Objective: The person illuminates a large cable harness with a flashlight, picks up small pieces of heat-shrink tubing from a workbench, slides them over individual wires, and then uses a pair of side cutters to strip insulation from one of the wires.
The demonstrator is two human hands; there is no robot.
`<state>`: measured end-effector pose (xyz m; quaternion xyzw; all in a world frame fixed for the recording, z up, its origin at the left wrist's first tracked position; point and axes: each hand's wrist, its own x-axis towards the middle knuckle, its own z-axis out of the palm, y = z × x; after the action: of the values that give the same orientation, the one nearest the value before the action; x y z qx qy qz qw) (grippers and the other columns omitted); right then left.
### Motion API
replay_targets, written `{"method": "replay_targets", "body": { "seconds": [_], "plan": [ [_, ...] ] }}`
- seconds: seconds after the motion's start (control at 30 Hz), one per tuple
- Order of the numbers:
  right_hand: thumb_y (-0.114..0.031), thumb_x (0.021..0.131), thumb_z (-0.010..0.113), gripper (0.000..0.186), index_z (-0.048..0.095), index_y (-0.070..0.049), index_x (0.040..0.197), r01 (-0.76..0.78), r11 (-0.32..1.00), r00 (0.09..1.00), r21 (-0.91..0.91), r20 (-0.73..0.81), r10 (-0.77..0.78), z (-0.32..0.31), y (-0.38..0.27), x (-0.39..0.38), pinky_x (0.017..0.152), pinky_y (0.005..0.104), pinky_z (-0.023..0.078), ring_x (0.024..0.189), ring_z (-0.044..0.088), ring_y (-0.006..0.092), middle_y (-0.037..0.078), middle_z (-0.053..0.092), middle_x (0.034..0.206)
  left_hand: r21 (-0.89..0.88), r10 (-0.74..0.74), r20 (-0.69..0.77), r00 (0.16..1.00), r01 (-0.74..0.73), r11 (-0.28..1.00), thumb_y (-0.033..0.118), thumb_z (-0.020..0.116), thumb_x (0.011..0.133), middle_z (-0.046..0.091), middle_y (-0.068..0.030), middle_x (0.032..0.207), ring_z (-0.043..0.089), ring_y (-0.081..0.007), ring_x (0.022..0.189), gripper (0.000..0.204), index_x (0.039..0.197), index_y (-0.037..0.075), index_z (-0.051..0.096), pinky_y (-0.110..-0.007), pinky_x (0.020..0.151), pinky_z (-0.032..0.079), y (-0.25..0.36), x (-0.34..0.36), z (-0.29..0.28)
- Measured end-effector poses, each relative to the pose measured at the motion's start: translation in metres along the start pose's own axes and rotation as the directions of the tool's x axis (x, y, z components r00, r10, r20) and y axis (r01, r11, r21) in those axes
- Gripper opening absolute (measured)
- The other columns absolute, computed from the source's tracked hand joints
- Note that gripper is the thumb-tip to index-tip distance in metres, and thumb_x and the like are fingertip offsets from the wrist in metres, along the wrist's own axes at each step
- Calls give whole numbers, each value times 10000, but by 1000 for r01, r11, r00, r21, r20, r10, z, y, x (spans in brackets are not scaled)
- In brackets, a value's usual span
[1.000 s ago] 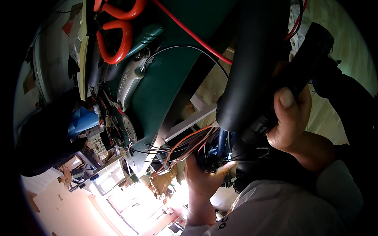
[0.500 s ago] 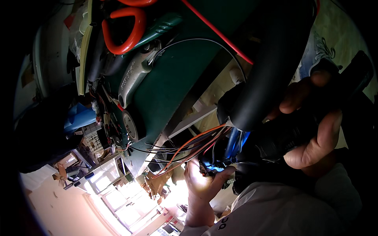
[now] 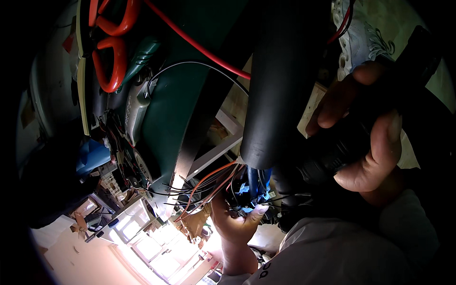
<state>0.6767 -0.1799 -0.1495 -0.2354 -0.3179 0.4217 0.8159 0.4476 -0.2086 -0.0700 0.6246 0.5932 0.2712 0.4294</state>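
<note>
The right hand [image 3: 368, 142] is wrapped around a dark cylindrical tool [image 3: 361, 128], thumb and fingers pressed closed on its ribbed barrel. Just beside that grip hangs the thick black foam-like tube [image 3: 280, 90]. Below the tube's end, the left hand [image 3: 237, 221] pinches a bundle of thin orange, black and blue wires [image 3: 237, 185] — fingertips closed on them. Beyond the bundle sits the dark green machine housing [image 3: 185, 95].

A pale wooden frame [image 3: 223, 142] carries the dark green machine body [image 3: 190, 80] above it.
</note>
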Motion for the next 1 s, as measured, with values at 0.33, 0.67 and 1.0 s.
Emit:
{"method": "replay_targets", "body": {
  "seconds": [0.33, 0.67, 1.0],
  "plan": [
    [-358, 986, 387, 540, 316, 59, 1321, 75, 995, 996, -71, 48, -71, -2, 4, 1, 606, 262, 536, 704, 603, 157, 136, 597, 858, 77, 41, -12, 999, -40, 996, 285, 838, 710, 552, -182, 1210, 587, -259, 1092, 845, 1314, -80, 374, -351, 934, 486, 2, 2, -1],
    [-304, 944, 498, 505, 361, 68, 1256, 54, 995, 995, -87, -74, -60, 8, 16, 0, 588, 276, 512, 642, 598, 161, 151, 612, 768, 248, 25, -132, 991, 9, 969, 337, 793, 636, 592, -113, 1108, 610, -189, 989, 852, 1304, -30, 412, -302, 865, 499, -5, -3, 2],
    [-261, 938, 491, 456, 370, 39, 1260, 103, 981, 987, -165, -109, -122, 3, 19, 4, 634, 276, 502, 668, 605, 154, 124, 621, 776, 256, 41, 22, 999, -45, 966, 201, 859, 657, 473, -227, 1300, 540, -274, 1154, 992, 1384, -106, 259, -342, 952, 459, -2, 1, -7]
  ]
}}
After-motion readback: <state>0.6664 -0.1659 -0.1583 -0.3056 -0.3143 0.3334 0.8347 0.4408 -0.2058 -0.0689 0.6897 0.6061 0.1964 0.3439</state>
